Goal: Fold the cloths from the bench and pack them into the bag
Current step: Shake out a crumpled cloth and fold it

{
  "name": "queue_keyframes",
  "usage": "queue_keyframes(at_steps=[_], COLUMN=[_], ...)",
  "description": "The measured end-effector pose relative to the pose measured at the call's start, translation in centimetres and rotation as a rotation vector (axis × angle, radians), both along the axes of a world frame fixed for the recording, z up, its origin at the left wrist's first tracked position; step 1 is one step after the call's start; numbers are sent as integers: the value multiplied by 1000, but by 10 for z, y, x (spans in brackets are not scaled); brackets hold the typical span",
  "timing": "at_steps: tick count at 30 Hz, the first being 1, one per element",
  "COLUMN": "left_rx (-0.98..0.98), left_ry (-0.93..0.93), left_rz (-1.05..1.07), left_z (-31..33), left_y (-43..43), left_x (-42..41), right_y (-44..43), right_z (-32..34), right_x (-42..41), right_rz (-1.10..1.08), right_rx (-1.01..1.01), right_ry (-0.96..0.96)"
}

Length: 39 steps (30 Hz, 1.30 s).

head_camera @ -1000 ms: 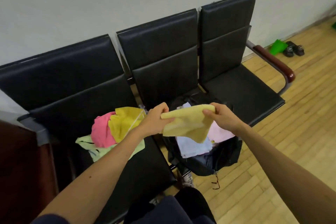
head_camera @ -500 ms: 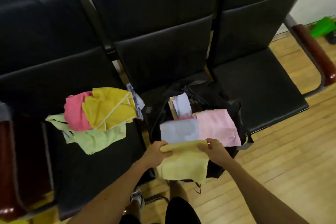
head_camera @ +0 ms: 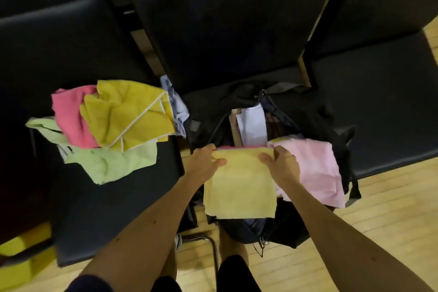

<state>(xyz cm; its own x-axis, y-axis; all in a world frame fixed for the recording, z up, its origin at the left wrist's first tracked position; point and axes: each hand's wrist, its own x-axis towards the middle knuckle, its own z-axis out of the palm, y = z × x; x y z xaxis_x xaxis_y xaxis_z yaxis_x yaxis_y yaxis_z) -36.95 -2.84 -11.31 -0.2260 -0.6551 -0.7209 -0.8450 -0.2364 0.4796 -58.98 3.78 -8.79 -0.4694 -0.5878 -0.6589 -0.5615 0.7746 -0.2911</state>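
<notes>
A folded pale yellow cloth [head_camera: 239, 187] lies over the open black bag [head_camera: 331, 130] on the middle seat. My left hand [head_camera: 205, 161] pinches its top left corner and my right hand [head_camera: 282, 163] pinches its top right corner. A folded light pink cloth [head_camera: 315, 168] lies in the bag to the right of it, with a white item [head_camera: 253, 123] behind. On the left seat sits an unfolded pile: a mustard yellow cloth [head_camera: 128, 114], a deep pink cloth [head_camera: 68, 114], a light green cloth [head_camera: 111, 163] and a pale blue cloth [head_camera: 176, 104].
The black bench [head_camera: 237, 31] has three seats; the right seat [head_camera: 379, 106] holds nothing. Wooden floor [head_camera: 391, 208] runs along the front. A yellow object [head_camera: 16, 258] sits at the lower left. My legs stand below the bag.
Both hands have carried the pale yellow cloth down from the air onto the bag, covering the light blue folded cloth. The camera has tilted down and moved closer.
</notes>
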Motion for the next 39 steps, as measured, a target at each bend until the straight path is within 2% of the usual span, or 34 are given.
queue_keyframes(at_steps=[3,7,10,13,18,21,23,26,29,32,35,39], left_rx=[6,-61,-148,-205,-326,-334,-406,-481,-548,-579,-537,-635], left_ry=[39,73,7,-155,-335,-357,-355,-359,-333,-291,-240,-80], left_rz=[-35,78,210,206,73,-11,-106,-220,-228,-195,-123,53], left_z=[11,36,43,43,15,-11,-28,-47,-51,-56,-53,-25], left_y=[-2,-22,-39,-60,-89,-97,-98,-97,-99,-96,-90,-83], left_x=[8,37,87,147,238,268,278,286,292,297,302,307], right_y=[1,-22,-49,-78,-130,-150,-159,-171,-178,-177,-170,-163], right_z=[10,33,50,53,16,-12,-29,-45,-58,-61,-55,-25], right_x=[14,58,124,193,296,341,361,376,386,391,390,387], right_rz=[8,251,333,326,243,168,60,-89,-190,-214,17,217], right_rx=[-112,-419,-564,-497,-178,-23,46,51,31,-5,-41,-93], right_ry=[73,257,90,-151,-530,-663,-729,-789,-780,-681,-421,-269])
